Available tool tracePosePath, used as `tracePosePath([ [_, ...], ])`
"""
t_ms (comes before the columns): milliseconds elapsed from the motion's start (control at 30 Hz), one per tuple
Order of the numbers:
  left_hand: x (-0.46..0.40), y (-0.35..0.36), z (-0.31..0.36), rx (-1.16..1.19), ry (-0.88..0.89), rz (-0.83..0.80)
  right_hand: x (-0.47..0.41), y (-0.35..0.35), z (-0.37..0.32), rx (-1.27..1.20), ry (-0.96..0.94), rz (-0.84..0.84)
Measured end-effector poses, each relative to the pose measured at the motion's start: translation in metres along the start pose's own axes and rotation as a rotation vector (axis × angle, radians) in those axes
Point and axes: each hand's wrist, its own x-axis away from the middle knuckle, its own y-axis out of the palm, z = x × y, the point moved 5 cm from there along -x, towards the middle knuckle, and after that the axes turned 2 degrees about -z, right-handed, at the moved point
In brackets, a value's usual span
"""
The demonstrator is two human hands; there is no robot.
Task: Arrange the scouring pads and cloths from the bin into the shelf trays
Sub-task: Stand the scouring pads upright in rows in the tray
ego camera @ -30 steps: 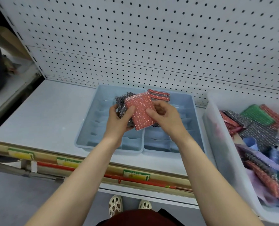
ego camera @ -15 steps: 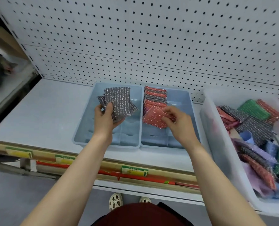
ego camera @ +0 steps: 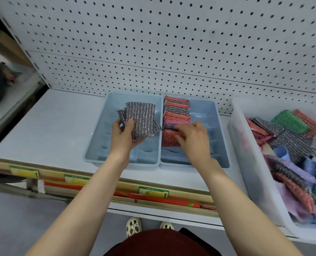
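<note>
Pegboard-backed white shelf [ego camera: 52, 126] carries two blue trays side by side. Left hand [ego camera: 124, 135] grips a fan of grey scouring pads [ego camera: 140, 119] over the left tray [ego camera: 98, 145], thumb on top. Right hand [ego camera: 194, 141], fingers curled, pinches a red scouring pad [ego camera: 169, 138] at the front of the row in the right tray [ego camera: 214, 130]; bare tray floor lies beside and before it, bin [ego camera: 245, 145] right.

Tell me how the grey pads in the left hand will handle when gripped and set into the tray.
The grey pads look thin and probably floppy: the left hand holds several fanned out, corners splayed. Likely light, since one thumb pins the bunch. The rough glittery weave probably resists slipping, though loose ones may slide apart.
</note>
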Motion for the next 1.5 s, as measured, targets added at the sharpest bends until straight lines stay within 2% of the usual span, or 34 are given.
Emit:
tracePosePath([
  [100,0.003,0.008,-0.001,-0.02,0.019,-0.041,-0.009,-0.015,-0.017,-0.28,0.111,0.034],
  [200,0.008,0.018,-0.001,-0.038,0.033,-0.09,-0.014,-0.018,-0.036,-0.496,0.182,-0.057],
  [333,0.013,0.029,0.002,-0.047,0.051,-0.145,-0.015,-0.015,-0.042,-0.696,0.316,-0.128],
  [467,0.015,0.034,0.003,0.034,-0.004,-0.175,-0.011,-0.008,-0.035,-0.9,0.394,-0.167],
  [733,0.01,0.028,-0.003,0.048,-0.033,-0.184,-0.009,-0.018,-0.012,-0.993,0.435,-0.165],
  [867,0.006,0.02,-0.003,0.027,-0.023,-0.069,-0.007,-0.038,0.014,-0.774,0.386,-0.094],
  [1000,0.002,0.012,-0.006,0.035,-0.034,-0.011,-0.005,-0.043,0.026,-0.351,0.196,-0.181],
  [1100,0.002,0.01,-0.006,0.03,-0.032,-0.018,0.001,-0.035,0.019,-0.16,0.008,-0.215],
  [1233,0.006,0.01,-0.007,0.053,-0.051,-0.033,0.0,-0.021,-0.001,-0.058,-0.171,-0.146],
  [1500,0.015,0.009,-0.004,-0.024,0.0,-0.055,0.0,0.014,-0.006,0.098,-0.215,-0.166],
])
